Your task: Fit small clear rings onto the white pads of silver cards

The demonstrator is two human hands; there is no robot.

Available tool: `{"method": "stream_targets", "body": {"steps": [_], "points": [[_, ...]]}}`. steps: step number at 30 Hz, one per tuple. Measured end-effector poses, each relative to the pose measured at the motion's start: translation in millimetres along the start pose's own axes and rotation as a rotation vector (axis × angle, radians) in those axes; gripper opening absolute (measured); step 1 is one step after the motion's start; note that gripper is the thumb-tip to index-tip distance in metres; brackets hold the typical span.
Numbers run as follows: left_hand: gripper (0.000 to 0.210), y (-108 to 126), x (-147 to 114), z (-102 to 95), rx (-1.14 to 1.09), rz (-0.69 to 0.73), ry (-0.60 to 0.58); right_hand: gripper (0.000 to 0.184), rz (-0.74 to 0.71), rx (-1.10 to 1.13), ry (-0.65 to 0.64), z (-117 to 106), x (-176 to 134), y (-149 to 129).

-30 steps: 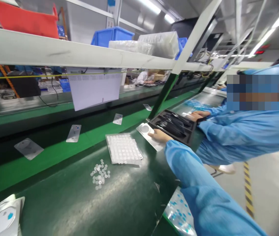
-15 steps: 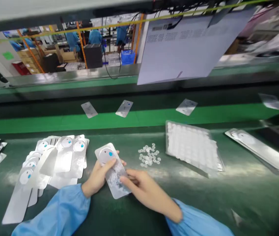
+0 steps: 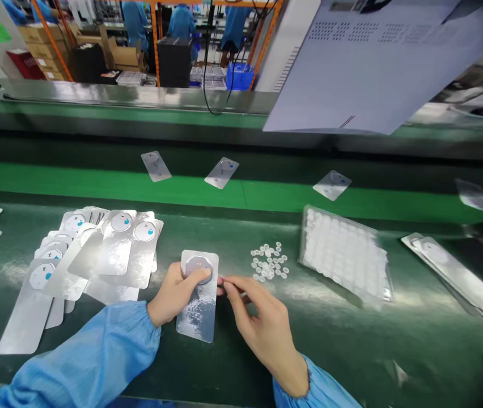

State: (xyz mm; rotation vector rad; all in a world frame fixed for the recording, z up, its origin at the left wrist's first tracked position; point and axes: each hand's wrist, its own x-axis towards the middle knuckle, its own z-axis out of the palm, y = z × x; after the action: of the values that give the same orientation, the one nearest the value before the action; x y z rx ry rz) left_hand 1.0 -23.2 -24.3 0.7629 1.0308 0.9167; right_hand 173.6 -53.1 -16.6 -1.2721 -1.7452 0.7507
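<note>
My left hand [image 3: 178,294] grips a thin, shiny silver plate [image 3: 198,317] with rounded corners, its thumb across the round recess near the top. The fingers pass behind the plate, and their tips show at its right edge. Close to those tips, my right hand [image 3: 258,317] has thumb and forefinger pinched together; anything between them is too small to make out. Beyond the right hand lies a loose cluster of small clear discs [image 3: 269,262]. To the left, similar silver plates [image 3: 116,249] overlap in a fanned pile, many with a blue dot in the round recess.
A clear tray [image 3: 343,255] filled with white pieces sits right of the discs. Long silver plates [image 3: 458,283] lie at the far right. On the green strip [image 3: 267,201] at the back rest several single plates [image 3: 221,173]. A white sheet [image 3: 352,73] hangs above.
The held plate has turned from tilted to nearly upright in view. My left thumb has moved up over its recess. My right hand has come off the plate's lower part to its right edge.
</note>
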Motion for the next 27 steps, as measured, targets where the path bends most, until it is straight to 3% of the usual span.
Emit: {"method": "stream_targets", "body": {"steps": [4,9,13,22,24,27], "points": [[0.034,-0.5,-2.9,0.2,0.092,0.075,0.008,0.027,-0.177,-0.19,-0.009,3.3,6.2,3.6],[0.022,-4.1,-3.3,-5.9,0.072,0.058,0.02,0.026,-0.208,-0.334,-0.008,2.8,9.2,6.2],[0.027,-5.9,-5.1,-8.0,0.024,-0.013,0.085,0.024,-0.233,-0.36,0.014,2.0,10.7,4.2],[0.036,-0.4,-9.2,-5.6,0.099,0.055,-0.012,0.02,-0.207,-0.406,-0.05,2.7,12.7,2.1],[0.035,1.1,-9.7,-4.4,0.121,0.048,0.035,0.019,-0.19,-0.35,-0.07,3.8,12.4,2.4],[0.032,2.1,-9.0,-3.1,0.16,-0.009,0.204,0.016,-0.117,-0.131,-0.069,7.8,11.9,1.6]]}}
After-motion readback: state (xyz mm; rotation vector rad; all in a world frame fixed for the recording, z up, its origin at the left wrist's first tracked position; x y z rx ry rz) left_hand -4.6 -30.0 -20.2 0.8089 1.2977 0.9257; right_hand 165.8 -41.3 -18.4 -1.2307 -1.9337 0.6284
